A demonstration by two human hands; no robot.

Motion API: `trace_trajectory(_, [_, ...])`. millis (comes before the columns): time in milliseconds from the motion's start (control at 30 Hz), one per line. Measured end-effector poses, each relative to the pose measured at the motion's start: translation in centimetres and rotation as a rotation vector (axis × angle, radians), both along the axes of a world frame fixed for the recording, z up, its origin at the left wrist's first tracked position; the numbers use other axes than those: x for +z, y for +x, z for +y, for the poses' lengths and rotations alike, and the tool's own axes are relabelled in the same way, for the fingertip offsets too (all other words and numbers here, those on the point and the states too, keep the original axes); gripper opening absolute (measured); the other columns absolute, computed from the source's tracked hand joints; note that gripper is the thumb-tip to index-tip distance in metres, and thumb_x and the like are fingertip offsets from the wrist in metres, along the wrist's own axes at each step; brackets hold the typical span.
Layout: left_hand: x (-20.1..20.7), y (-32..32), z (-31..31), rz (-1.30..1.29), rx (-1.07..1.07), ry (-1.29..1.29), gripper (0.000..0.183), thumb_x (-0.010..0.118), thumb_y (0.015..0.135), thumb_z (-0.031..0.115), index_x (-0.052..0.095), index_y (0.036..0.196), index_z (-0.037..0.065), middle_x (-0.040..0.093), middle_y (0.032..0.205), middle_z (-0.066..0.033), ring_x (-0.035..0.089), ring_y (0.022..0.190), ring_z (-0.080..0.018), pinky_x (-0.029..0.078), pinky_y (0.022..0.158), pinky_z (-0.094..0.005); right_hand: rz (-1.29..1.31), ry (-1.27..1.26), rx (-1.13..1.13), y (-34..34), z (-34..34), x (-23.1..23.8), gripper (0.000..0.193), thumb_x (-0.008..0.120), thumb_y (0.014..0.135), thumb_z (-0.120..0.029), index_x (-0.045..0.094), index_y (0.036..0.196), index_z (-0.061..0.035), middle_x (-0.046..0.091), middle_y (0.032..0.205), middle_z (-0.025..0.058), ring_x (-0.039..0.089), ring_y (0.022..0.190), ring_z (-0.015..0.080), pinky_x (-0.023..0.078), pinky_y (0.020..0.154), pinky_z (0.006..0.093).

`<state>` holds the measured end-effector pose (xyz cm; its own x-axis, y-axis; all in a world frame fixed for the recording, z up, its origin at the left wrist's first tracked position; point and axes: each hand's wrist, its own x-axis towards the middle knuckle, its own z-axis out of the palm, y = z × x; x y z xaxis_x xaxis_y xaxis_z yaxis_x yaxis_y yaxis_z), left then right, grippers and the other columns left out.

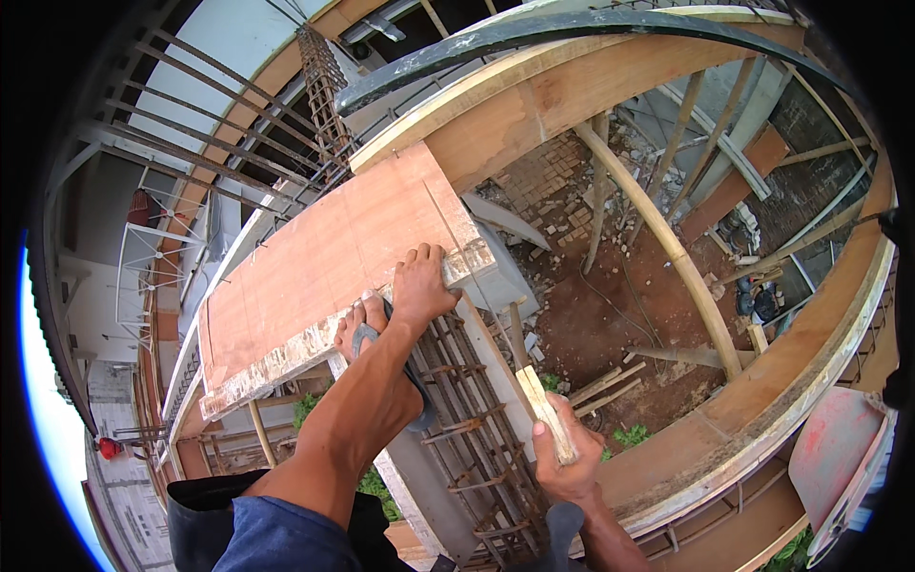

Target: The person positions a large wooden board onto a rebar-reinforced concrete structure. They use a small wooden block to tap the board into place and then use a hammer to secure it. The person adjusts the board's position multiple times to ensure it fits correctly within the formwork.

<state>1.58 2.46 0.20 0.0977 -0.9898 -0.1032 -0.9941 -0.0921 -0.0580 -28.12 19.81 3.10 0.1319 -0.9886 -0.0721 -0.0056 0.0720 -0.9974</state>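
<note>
Two hands I watch from far: seemingly for support, on the plywood panel (315, 257) my left hand (422, 284) rests with fingers bent and slightly spread, grasping nothing, and, right of the rebar cage (469, 415), my right hand (577, 459) is wrapped around a short wooden piece (541, 408), its upper end free.

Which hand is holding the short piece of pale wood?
The right hand grips the pale wood; the left hand instead rests on the edge of the orange panel.
</note>
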Motion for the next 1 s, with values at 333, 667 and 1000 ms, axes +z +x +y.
trace_trajectory(333, [0.0, -0.1, -0.1, 0.016, -0.032, 0.004, 0.057, 0.084, 0.070, 0.032, 0.059, 0.113, 0.005, 0.059, 0.114, -0.0137, 0.059, 0.111, -0.0328, 0.048, 0.091, -0.0469, 0.005, 0.171, 0.042, -6.6, 5.2, 5.9, 0.039, 0.074, 0.094, -0.019, 0.069, 0.122, 0.0077, 0.076, 0.095, 0.0172, 0.071, 0.080, 0.0206, 0.057, 0.072, 0.0351])
trace_trajectory(667, [-0.7, 0.5, -1.0, 0.017, -0.026, -0.033, 0.065, 0.087, 0.067, 0.033, 0.058, 0.118, 0.006, 0.059, 0.114, -0.0128, 0.057, 0.115, -0.0331, 0.045, 0.095, -0.0462, 0.074, -0.001, -0.116, 1.0, 3.8, -6.3, 0.041, 0.071, 0.091, -0.009, 0.064, 0.128, 0.0066, 0.073, 0.091, 0.0253, 0.076, 0.078, 0.0303, 0.058, 0.069, 0.0362])
trace_trajectory(1000, [0.0, 0.5, -0.5, -0.022, 0.006, 0.128, 0.072, 0.087, 0.067, 0.038, 0.056, 0.124, 0.008, 0.058, 0.119, -0.0123, 0.057, 0.117, -0.0339, 0.045, 0.097, -0.0493, 0.161, 0.348, 0.236, -2.1, 2.3, 1.2, 0.056, 0.070, 0.096, -0.021, 0.053, 0.141, 0.0061, 0.071, 0.107, 0.0303, 0.075, 0.097, 0.0350, 0.058, 0.082, 0.0404])
